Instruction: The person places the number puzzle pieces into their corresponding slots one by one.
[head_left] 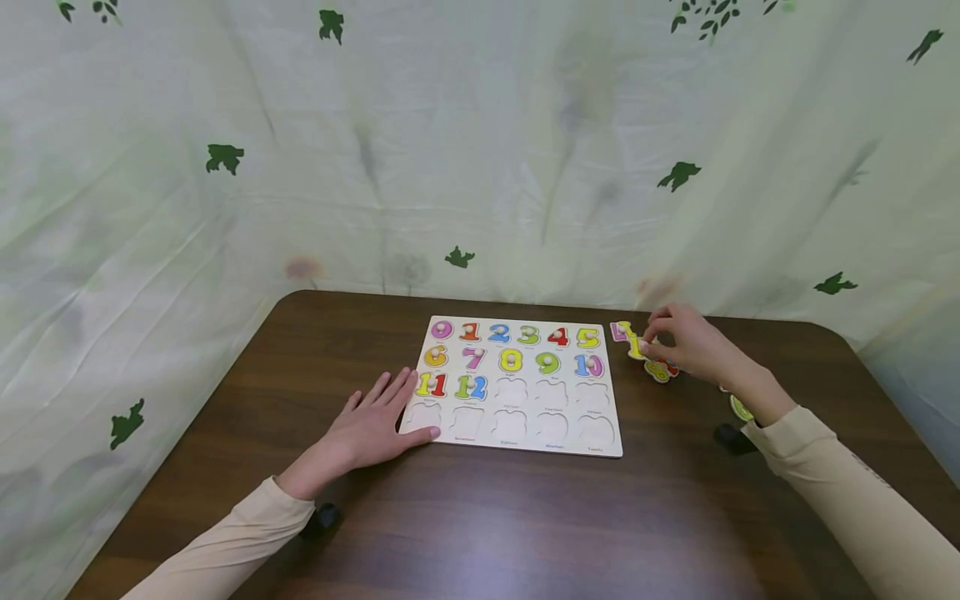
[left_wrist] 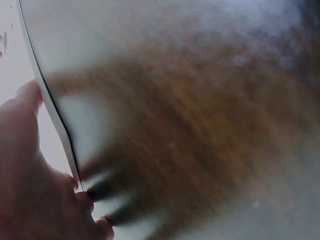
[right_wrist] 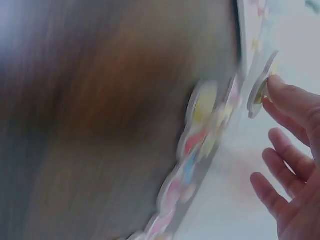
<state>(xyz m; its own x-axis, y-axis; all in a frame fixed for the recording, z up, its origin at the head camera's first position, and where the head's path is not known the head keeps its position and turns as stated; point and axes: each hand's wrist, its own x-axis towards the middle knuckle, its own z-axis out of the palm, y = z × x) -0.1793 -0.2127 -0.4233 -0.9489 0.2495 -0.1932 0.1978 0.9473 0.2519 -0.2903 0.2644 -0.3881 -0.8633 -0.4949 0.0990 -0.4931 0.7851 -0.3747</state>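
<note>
A white number puzzle board [head_left: 487, 429] lies on the table, with knobbed number pieces 0 to 12 in its upper rows and bare recesses in the lower right and bottom row. My left hand [head_left: 371, 429] rests over the board's left edge, fingers spread and straight, thumb at its lower corner. In the left wrist view, its fingertips [left_wrist: 34, 92] touch the edge. To the right of the board, my right hand [head_left: 693, 343] pinches a number puzzle piece [right_wrist: 260, 92] between thumb and index finger; the other fingers are loosely bent. The piece is seen edge-on, its number hidden.
Loose number pieces [head_left: 660, 372] lie in a line right of the board, partly under my right hand. A green-yellow piece [head_left: 740, 407] sits by the right wrist. A pale curtain with leaf shapes [head_left: 480, 167] hangs behind the brown table [head_left: 510, 517].
</note>
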